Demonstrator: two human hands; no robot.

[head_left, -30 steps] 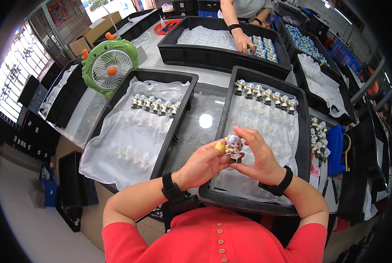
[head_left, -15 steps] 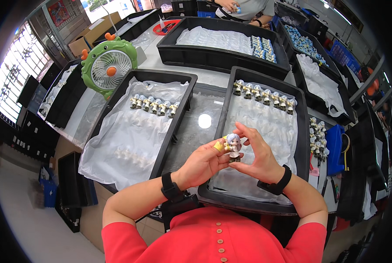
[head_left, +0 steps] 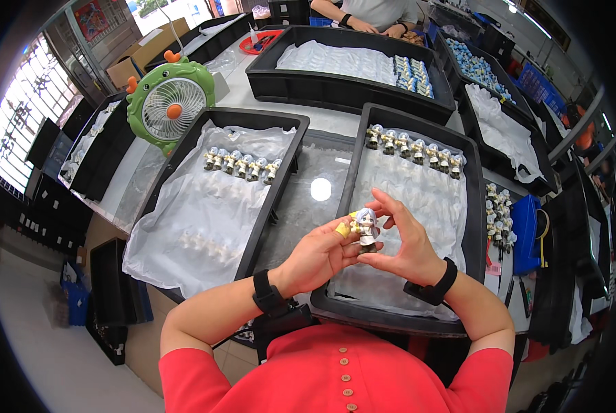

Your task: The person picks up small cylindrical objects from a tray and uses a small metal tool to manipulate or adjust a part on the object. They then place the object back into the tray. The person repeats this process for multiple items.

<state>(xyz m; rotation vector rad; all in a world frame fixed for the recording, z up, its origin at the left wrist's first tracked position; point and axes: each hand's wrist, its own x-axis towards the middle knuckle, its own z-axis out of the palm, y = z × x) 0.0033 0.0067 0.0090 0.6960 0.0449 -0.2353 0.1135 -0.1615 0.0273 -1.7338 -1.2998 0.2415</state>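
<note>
One small pale-haired figurine [head_left: 367, 233] stood upright, pinched between the left hand's [head_left: 321, 253] thumb and fingers, above the right-hand black tray [head_left: 478, 227]. The right hand [head_left: 416, 253] curved beside it, thumb near its base; whether those fingers gripped could not be told.

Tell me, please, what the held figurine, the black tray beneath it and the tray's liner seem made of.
The figurine looks like smooth painted plastic, with moulded hair. The tray seems rigid satin plastic, judging by its rounded corners. The liner wrinkles and looks translucent: perhaps thin film or tissue.
</note>
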